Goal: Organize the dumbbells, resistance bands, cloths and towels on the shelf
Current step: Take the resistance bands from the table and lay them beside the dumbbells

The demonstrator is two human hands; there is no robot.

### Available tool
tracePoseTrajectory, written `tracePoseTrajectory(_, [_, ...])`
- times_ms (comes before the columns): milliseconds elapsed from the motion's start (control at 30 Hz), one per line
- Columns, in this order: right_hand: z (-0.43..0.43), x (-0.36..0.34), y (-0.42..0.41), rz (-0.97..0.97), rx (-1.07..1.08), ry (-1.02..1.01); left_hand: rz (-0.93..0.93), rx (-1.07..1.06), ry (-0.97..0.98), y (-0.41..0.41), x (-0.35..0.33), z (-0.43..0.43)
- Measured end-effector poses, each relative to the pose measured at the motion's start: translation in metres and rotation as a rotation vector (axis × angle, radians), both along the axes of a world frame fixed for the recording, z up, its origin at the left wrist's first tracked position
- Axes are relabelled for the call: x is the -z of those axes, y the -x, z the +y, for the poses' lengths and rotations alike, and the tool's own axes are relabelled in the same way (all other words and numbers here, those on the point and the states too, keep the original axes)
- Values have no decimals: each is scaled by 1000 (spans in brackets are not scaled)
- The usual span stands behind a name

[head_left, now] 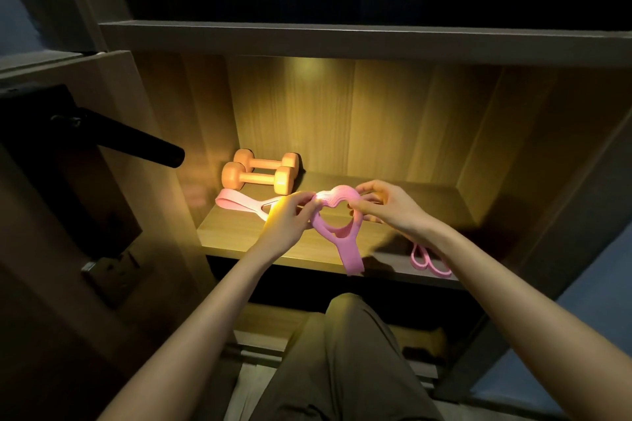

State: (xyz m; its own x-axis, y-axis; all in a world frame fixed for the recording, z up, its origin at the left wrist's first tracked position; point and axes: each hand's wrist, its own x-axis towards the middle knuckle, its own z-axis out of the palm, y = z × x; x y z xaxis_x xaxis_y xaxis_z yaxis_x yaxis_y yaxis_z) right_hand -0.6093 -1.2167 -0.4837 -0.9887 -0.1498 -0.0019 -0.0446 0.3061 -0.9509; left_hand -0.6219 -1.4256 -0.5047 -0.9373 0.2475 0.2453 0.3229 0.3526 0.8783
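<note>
The lit wooden shelf (236,236) fills the middle of the view, with a darker board above it. Below its front edge shows the person's leg in olive trousers (342,352). A black door handle (136,143) juts in from the left, outside the shelf.

Both forearms reach in over the front of the shelf. The left hand (290,215) and the right hand (386,205) hold one wide pink resistance band (337,200) between them, raised above the board. The left fingers (307,196) pinch the left side of its bunched top. The right fingers (362,205) pinch the right side. The band's loop and tail hang down past the shelf edge.

Two orange dumbbells (258,178) lie side by side at the back left corner, touching. A flat pink band (236,202) lies just in front of them and runs behind the left hand; whether it joins the held band cannot be told. A thin pink loop band (429,261) lies at the front right edge, partly under the right forearm.
</note>
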Motion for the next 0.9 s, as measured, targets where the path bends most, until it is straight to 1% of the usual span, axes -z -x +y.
tracePoseTrajectory(100, [-7, 0, 1, 64, 24, 10, 13, -22, 21, 2, 3, -2])
tracePoseTrajectory(267, [-13, -2, 3, 151, 23, -53, 152, -5, 228, 5, 8, -11])
tracePoseTrajectory(400, [-22, -4, 4, 182, -25, -132, 223, -30, 249, 8, 12, -15])
tracePoseTrajectory(600, [-31, 0, 12, 124, -71, -156, 230, -69, 282, 9, 17, -22])
tracePoseTrajectory(700, [-41, 7, 18, 118, -87, -174, 164, -114, 238, 7, 20, -27])
tracePoseTrajectory(767, [-49, 13, 24, 76, -140, -189, 121, -158, 198, 8, 28, -34])
tracePoseTrajectory(833, [-57, 19, 31, 18, -203, -224, 159, -185, 161, 13, 41, -45])
tracePoseTrajectory(900, [-63, 29, 38, -65, -264, -277, 128, -197, 157, 18, 49, -56])
